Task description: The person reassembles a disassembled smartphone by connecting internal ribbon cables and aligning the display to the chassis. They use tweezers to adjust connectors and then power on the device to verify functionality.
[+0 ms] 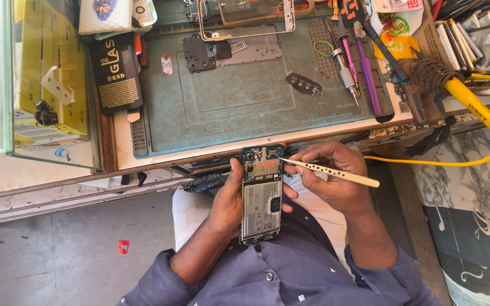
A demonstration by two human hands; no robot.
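Observation:
My left hand (pixel 226 205) grips an opened smartphone (pixel 261 195), back cover off, with its silver battery and circuit board showing. It is held upright over my lap, just below the bench edge. My right hand (pixel 327 178) holds cream-coloured tweezers (pixel 336 171) with a row of holes; their tip touches the board near the phone's top right corner. Right-hand fingers also rest against the phone's right side.
A grey-green work mat (pixel 239 102) covers the bench, with a phone frame (pixel 245 17), a dark plate (pixel 199 54), a small black part (pixel 304 83), screwdrivers (pixel 350 71) and a brush. A yellow soldering iron (pixel 477 107) with coiled cord lies right. A glass case (pixel 41 85) stands left.

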